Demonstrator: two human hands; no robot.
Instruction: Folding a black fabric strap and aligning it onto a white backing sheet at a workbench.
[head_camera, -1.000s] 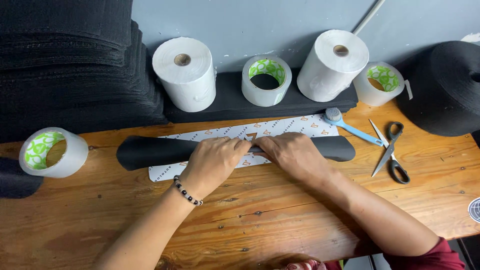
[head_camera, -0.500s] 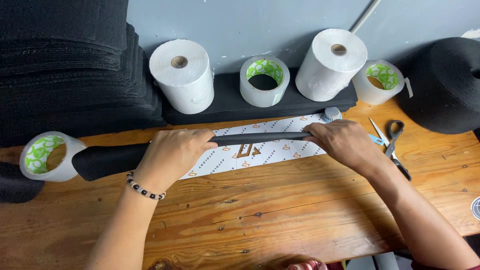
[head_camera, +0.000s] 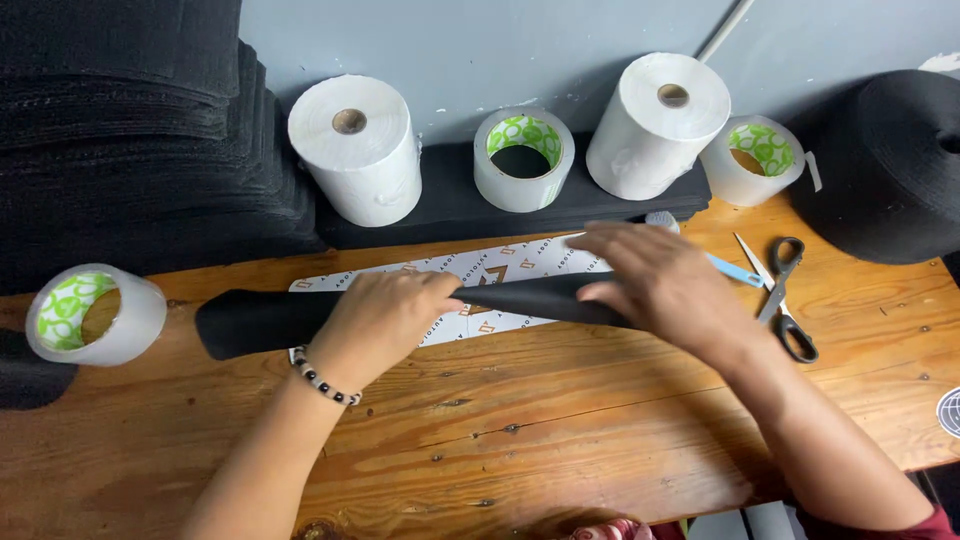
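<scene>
A long black roll of soft fabric or foam (head_camera: 270, 318) is lying across the middle of the wooden plank table (head_camera: 560, 420), stretching from left to right, and much of it is hiding under the two hands working on it. The left hand (head_camera: 385, 318), wearing a black-and-white bead bracelet (head_camera: 322, 377) at the wrist, is pressing down on the roll with its fingers curled over the top, so the roll's middle stretch is not showing. The right hand (head_camera: 660, 285) is lying over the roll's right end with its fingers spread flat and slightly blurred; whether it is gripping the roll or only resting on it, I cannot tell. Under the roll a white patterned paper strip (head_camera: 480, 272) is peeking out, its near edge and right end covered. Just beyond the right hand a light blue handled tool (head_camera: 735, 270) is partly concealed, and black-handled scissors (head_camera: 785, 300) are lying near it to the right. Along the far wall two white paper rolls (head_camera: 355, 150) and two clear tape rolls with green-patterned cores (head_camera: 522, 160) are standing on a dark slab (head_camera: 450, 205). Another such tape roll (head_camera: 92, 315) is sitting at the left edge. A stack of black sheets (head_camera: 130, 130) is filling the far left, cut off by the frame, as is a large black spool (head_camera: 890, 165) on the far right.
</scene>
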